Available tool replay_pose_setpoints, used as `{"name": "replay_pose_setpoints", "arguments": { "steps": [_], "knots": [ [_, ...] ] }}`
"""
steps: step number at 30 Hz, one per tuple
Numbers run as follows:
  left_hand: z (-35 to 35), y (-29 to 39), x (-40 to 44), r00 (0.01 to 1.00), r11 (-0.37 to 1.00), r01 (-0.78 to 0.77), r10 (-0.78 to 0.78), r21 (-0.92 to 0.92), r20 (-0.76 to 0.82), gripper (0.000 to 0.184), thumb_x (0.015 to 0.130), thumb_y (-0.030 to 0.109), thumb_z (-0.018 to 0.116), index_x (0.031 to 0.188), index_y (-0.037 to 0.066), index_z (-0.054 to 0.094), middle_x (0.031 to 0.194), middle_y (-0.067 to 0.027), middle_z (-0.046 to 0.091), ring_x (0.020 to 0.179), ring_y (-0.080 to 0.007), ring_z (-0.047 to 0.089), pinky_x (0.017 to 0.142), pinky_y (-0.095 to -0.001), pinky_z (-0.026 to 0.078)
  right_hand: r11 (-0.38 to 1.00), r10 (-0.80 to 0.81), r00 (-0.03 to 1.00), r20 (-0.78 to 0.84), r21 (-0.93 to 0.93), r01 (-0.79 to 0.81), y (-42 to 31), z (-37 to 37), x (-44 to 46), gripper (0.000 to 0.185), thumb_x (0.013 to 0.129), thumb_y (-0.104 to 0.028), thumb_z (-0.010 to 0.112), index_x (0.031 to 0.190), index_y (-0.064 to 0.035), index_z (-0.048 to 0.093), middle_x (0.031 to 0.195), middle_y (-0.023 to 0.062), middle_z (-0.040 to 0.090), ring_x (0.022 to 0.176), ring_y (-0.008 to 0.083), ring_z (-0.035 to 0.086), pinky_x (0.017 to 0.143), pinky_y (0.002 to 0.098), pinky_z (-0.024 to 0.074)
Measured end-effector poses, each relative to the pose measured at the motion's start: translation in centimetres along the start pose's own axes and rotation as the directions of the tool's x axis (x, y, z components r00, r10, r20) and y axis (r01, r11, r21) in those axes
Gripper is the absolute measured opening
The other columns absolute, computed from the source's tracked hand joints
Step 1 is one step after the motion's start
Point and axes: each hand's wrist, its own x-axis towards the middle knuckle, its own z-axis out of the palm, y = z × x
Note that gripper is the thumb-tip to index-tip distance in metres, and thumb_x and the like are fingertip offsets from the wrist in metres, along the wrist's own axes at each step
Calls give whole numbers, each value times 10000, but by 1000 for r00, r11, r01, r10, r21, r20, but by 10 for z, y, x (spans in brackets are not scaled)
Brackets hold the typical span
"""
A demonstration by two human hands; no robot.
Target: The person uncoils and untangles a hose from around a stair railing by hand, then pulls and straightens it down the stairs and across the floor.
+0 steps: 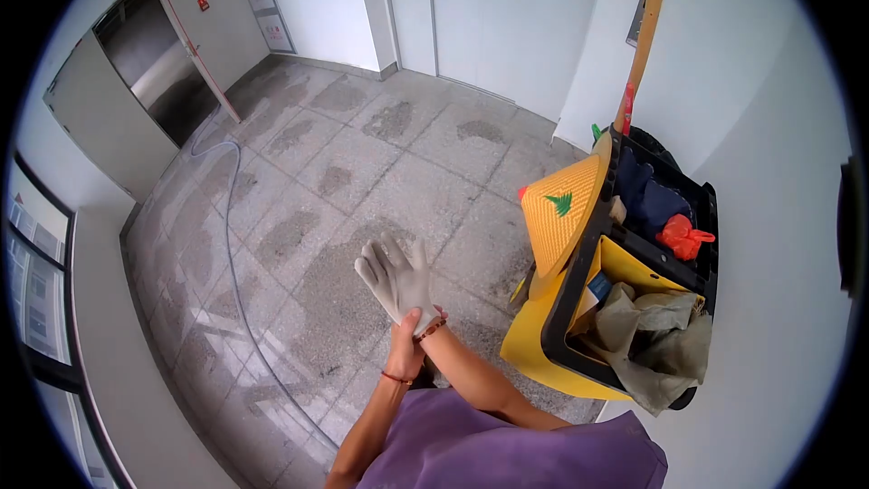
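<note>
A light grey glove point(405, 285) covers my right hand point(398, 276), whose fingers are spread and hold nothing. My bare left hand point(406, 344) grips the glove's cuff at the right wrist, with its thumb pointing up along the cuff. A beaded bracelet point(431, 328) circles the right wrist just below the cuff. Around the left wrist is a thin red band point(396, 379). Both hands are together above the floor, in front of my purple top point(507, 444).
At the right stands a black and yellow cart point(529, 344) with a straw hat point(566, 208), a grey-green cloth point(634, 331), a red bag point(683, 237) and a long wooden pole point(647, 28). A hose point(237, 281) crosses the patchy wet floor point(362, 163) toward an open doorway at the left.
</note>
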Motion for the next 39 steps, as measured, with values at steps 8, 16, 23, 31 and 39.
{"name": "replay_pose_setpoints", "arguments": {
  "steps": [8, 16, 23, 31, 39],
  "knots": [
    [26, 23, 218, 857, 893, 391, -441, 223, 266, 499, 918, 423, 515, 1138, -24, 522, 1068, -157, 604, 999, -256, 592, 899, -394, 474, 893, -450, 848, -280, -124, 433, -147, -37, 166, 476, 925, -473, 517, 1154, -56, 524, 959, 57, 540, 771, 143, 540, 650, 256, 498],
    [104, 13, 330, 571, 719, 372, -676, 588, 465, 468, 983, 360, 422, 1196, -45, 519, 1155, -154, 604, 1069, -229, 574, 944, -363, 435, 767, -639, 718, -276, -157, 622, -271, -9, 202, 360, 930, -473, 507, 1026, -134, 580, 771, -7, 528, 625, 105, 457, 520, 215, 363],
    [134, 26, 395, 525, 645, 364, -738, 672, 425, 512, 982, 343, 441, 1278, -75, 461, 1230, -177, 579, 1175, -226, 539, 1025, -331, 391, 705, -655, 710, -258, 131, 697, -318, 32, 243, 454, 901, -444, 560, 1099, -35, 544, 953, 95, 540, 813, 212, 531, 772, 349, 493],
    [138, -31, 455, 56, 316, 331, -947, 889, 315, 420, 960, 290, 494, 1235, -27, 524, 1217, -95, 578, 1202, -202, 503, 1033, -311, 374, 532, -844, 462, -273, -545, 649, -349, -20, 198, 403, 918, -389, 541, 1155, -64, 560, 875, 11, 570, 743, 95, 523, 709, 219, 450],
    [106, -111, 453, -407, 350, -828, -912, 438, -41, 371, 913, 334, 572, 1112, 23, 614, 1118, -143, 638, 1038, -238, 615, 880, -318, 474, 773, -627, -233, -743, -557, -304, -85, -253, -34, 465, 835, -428, 523, 1074, -48, 643, 1086, 244, 630, 1013, 393, 607, 884, 458, 465]
  ]
}}
